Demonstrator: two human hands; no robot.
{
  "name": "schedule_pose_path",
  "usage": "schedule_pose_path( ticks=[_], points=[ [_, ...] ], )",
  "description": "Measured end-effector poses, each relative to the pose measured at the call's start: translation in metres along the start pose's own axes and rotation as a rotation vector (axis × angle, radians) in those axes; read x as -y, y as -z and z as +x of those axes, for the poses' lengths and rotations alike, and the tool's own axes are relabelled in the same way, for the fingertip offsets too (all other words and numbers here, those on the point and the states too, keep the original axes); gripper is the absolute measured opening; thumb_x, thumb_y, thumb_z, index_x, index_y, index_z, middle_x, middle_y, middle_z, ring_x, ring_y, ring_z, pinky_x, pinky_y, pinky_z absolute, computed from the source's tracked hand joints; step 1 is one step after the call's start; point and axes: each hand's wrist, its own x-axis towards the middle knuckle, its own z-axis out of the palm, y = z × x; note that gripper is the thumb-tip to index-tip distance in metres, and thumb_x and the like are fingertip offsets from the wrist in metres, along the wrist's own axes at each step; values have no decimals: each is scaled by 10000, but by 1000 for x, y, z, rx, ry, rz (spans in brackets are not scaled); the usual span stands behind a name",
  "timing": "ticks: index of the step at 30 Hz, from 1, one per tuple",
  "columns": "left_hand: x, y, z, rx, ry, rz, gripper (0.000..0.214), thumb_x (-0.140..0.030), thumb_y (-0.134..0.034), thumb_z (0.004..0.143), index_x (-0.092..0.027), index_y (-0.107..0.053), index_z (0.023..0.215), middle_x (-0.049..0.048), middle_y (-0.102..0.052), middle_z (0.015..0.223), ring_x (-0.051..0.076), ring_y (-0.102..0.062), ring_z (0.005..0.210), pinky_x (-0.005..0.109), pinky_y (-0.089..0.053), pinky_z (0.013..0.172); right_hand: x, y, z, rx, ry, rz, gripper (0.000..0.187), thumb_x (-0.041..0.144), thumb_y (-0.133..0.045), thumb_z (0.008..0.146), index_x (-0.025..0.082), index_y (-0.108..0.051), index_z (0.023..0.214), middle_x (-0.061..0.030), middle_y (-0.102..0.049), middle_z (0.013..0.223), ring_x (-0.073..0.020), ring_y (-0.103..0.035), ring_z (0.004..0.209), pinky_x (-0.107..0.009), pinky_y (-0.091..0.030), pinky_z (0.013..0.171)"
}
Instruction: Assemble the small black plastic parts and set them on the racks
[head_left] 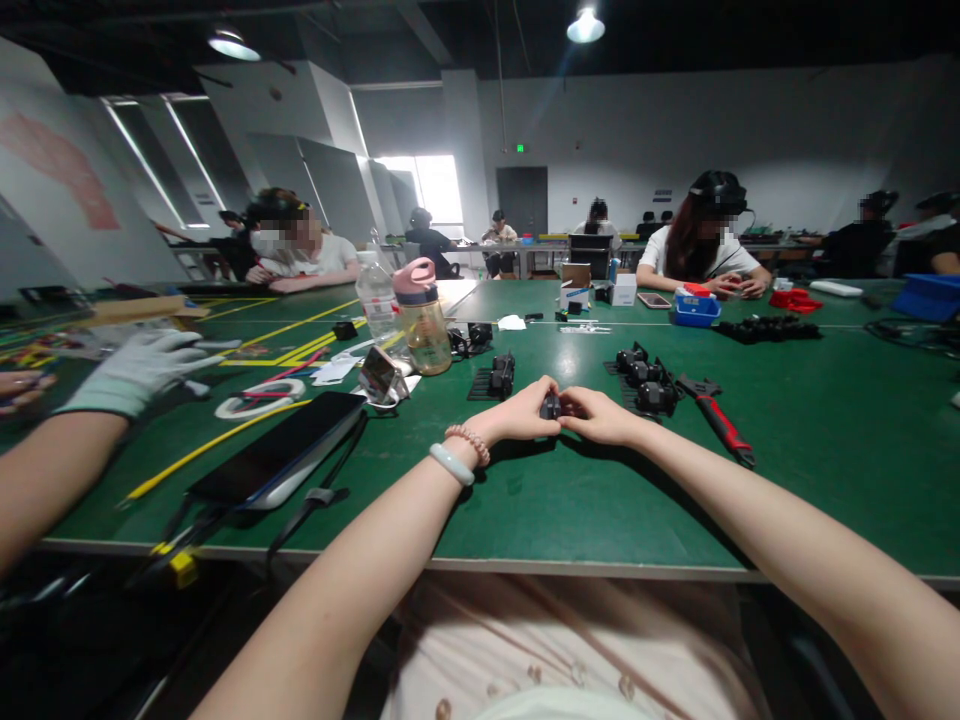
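Both my hands meet over the green table (570, 500) and grip one small black part (550, 407) between them. My left hand (521, 412) is closed on its left side; a bead bracelet and a pale bangle sit on that wrist. My right hand (600, 415) is closed on its right side. Just beyond the hands lie a black tray with black parts (496, 380) on the left and a group of black parts (645, 380) on the right. A red-handled adjustable wrench (716, 418) lies to the right of my right hand.
A dark tablet (285, 450) with straps lies at the left, near a tape roll (259, 400), a clear bottle (376, 300) and a pink-lidded bottle (422, 320). A co-worker's gloved hand (142, 370) reaches in from the left. Other people sit at the far side with blue bins (694, 310).
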Motion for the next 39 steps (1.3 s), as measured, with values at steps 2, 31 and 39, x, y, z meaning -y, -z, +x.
schedule_pose_path(
  ticks=[2, 31, 39],
  points=[
    [0, 0, 0, -3, 4, -3, 420, -276, -544, 584, -150, -394, 956, 12, -462, 813, 132, -450, 702, 254, -379, 605, 0, 0, 0, -2, -2, -3, 282, 277, -498, 705, 143, -502, 953, -46, -546, 854, -135, -499, 725, -257, -385, 653],
    [1, -1, -1, 6, 14, 19, 420, -267, -505, 586, -152, -388, 972, 18, -458, 830, 135, -446, 700, 253, -378, 606, 5, 2, 2, -17, -36, -12, 228, 309, -395, 787, 146, -529, 874, -43, -553, 829, -126, -490, 727, -251, -371, 665],
    [0, 0, -2, 10, 10, 26, 416, -259, -497, 588, -151, -387, 974, 14, -454, 828, 134, -445, 703, 247, -376, 603, 5, 1, 3, -23, -33, 2, 253, 324, -364, 802, 148, -527, 883, -48, -562, 841, -132, -501, 764, -257, -371, 698]
  ],
)
